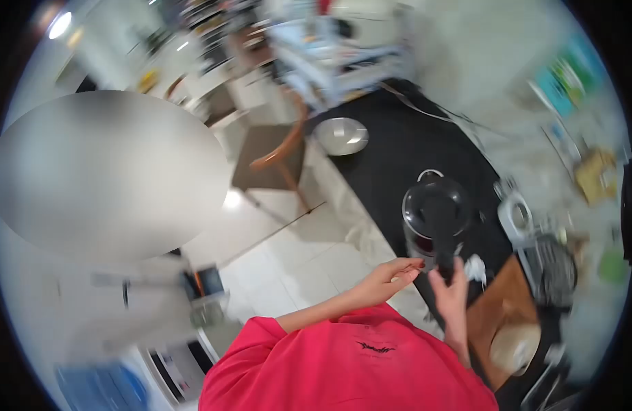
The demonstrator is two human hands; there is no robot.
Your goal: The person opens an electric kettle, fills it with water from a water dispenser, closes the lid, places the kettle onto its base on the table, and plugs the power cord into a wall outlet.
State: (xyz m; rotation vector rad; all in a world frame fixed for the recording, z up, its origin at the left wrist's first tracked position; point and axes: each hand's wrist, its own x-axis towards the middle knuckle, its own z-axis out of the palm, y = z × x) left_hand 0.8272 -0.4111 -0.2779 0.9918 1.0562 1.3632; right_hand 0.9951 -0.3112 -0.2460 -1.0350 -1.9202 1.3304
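Right hand (450, 286) closed around the black handle (440, 229) of a kettle (418, 209), which lies just beyond it on a black counter (384, 171). Left hand (391, 277) half-curled beside the kettle—grip unclear. Beyond the kettle, a shiny bowl (341, 136)—and, left of that bowl, a chair (275, 154).

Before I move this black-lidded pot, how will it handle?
The pot looks hard-sided, so it should stay stiff. Its thick handle juts toward the right hand, so its weight may pull away from there. The glossy lid could be slippery.
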